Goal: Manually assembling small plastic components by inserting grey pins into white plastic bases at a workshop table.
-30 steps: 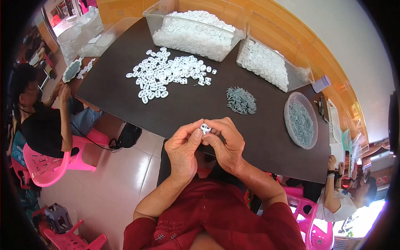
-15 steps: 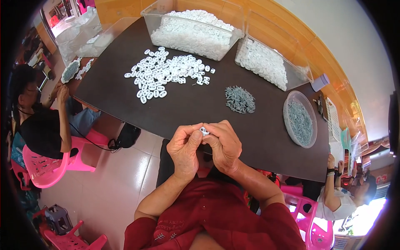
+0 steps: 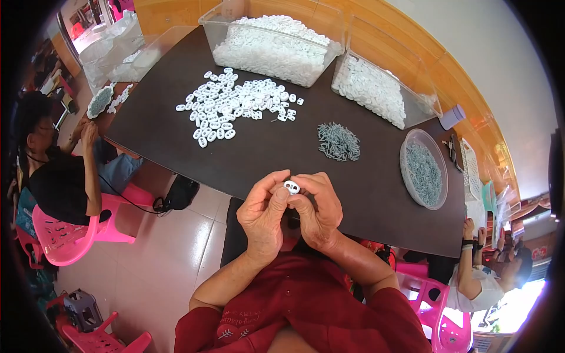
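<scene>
So closest to me was my own maroon shirt (image 3: 294, 294), and just past it both my hands, up around the near edge of the dark table (image 3: 259, 162). I had one small white piece (image 3: 291, 187) pinched between them: left hand (image 3: 262, 215) on one side, right hand (image 3: 319, 212) on the other, thumbs nearly together just below it. Narrow grip on both sides, fingertips right up against it. It was a little rounded thing with dark openings in the face turned up at me. My fingers covered the rest, so I couldn't tell you what was underneath.

Beyond my hands, a bit to the right, sat a loose heap of grey screw-like bits (image 3: 339, 142) on the tabletop. Over on the left was a wider spread of white pieces (image 3: 215, 112), lots of them with two holes. Off right, a round clear bowl (image 3: 404, 167) held more of the grey stuff.

Along the far side stood two clear bins, the big bin (image 3: 216, 34) and the smaller bin (image 3: 425, 107), both loaded with white bits, with a purple cup (image 3: 452, 117) near the smaller one. Well off to my left, a person in black (image 3: 65, 182) sat on a pink chair (image 3: 65, 238), hands together.
</scene>
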Motion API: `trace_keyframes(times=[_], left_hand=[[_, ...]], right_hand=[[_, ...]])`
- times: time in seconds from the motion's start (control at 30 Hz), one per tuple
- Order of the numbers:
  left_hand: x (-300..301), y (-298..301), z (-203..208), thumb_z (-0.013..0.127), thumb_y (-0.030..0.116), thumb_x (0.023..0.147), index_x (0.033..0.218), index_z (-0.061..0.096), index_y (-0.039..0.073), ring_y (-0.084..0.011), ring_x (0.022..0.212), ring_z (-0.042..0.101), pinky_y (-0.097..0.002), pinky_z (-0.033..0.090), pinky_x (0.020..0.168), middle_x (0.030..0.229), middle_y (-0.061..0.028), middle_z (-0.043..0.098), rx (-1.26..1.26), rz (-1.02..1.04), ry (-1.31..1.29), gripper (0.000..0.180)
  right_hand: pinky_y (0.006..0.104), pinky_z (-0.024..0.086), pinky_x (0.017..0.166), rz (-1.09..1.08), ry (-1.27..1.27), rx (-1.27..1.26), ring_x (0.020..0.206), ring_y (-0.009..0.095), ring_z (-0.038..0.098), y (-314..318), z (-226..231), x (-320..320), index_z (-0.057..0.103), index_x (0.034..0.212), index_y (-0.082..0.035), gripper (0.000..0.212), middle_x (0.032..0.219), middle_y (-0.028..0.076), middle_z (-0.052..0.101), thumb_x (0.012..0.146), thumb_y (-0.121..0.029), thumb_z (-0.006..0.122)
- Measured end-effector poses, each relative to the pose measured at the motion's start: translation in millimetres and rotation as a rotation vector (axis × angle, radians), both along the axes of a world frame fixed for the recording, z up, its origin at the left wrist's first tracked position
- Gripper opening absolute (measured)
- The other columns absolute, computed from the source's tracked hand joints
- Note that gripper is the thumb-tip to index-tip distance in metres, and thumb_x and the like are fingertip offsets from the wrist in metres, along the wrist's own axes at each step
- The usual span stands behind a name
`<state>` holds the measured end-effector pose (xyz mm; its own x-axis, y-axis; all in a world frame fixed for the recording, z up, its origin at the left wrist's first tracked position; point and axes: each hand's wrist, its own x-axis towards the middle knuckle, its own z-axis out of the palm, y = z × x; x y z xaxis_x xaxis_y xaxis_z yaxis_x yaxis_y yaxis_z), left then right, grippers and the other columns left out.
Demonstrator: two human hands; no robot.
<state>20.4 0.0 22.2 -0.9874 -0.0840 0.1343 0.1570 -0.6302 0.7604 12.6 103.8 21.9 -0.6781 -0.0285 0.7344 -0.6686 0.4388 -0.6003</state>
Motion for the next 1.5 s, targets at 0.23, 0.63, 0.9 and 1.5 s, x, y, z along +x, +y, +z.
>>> trace_keyframes(times=[0.23, 0.63, 0.9, 1.5], left_hand=[[4.6, 3.1, -6.7, 0.053, 0.012, 0.093, 0.106, 0.058, -0.003, -0.0054, 0.082, 0.049, -0.0189, 0.040, 0.075, 0.093, -0.0024, 0.057, -0.168, 0.071, 0.069, 0.021], [6.9, 7.0, -12.4, 0.051, 0.013, 0.094, 0.103, 0.058, -0.003, -0.0074, 0.077, 0.047, -0.0209, 0.040, 0.069, 0.087, -0.0026, 0.054, -0.433, 0.306, 0.329, 0.020], [2.2, 6.9, -16.9, 0.051, 0.010, 0.093, 0.100, 0.059, -0.003, -0.0072, 0.067, 0.043, -0.0207, 0.037, 0.060, 0.078, -0.0011, 0.051, -0.517, 0.349, 0.358, 0.016], [-138.4, -25.7, -25.2, 0.065, 0.003, 0.073, 0.088, 0.064, 0.004, -0.0307, 0.071, 0.057, -0.0393, 0.045, 0.061, 0.073, -0.0136, 0.056, -1.410, 0.442, 0.462, 0.014]], right_hand=[[0.0292, 0.044, 0.060, -0.067, 0.106, 0.064, 0.071, 0.022, 0.052, -6.8, -6.3, -1.9, 0.054, 0.103, 0.003, 0.020, 0.092, 0.013, 0.059, 0.085, -0.006, 0.059], [0.0338, 0.044, 0.057, -0.084, 0.221, 0.064, 0.068, 0.027, 0.053, -9.9, -7.3, 1.0, 0.054, 0.097, 0.003, 0.017, 0.087, 0.015, 0.057, 0.082, -0.003, 0.060], [0.0333, 0.043, 0.059, -0.096, 0.197, 0.065, 0.067, 0.022, 0.051, -9.2, -12.1, -0.4, 0.052, 0.097, 0.001, 0.012, 0.085, 0.013, 0.058, 0.091, -0.009, 0.051], [0.0291, 0.046, 0.070, -0.566, 0.218, 0.418, 0.077, 0.021, 0.060, 138.9, 102.9, -114.4, 0.062, 0.092, 0.002, 0.012, 0.083, 0.013, 0.061, 0.083, -0.005, 0.059]])
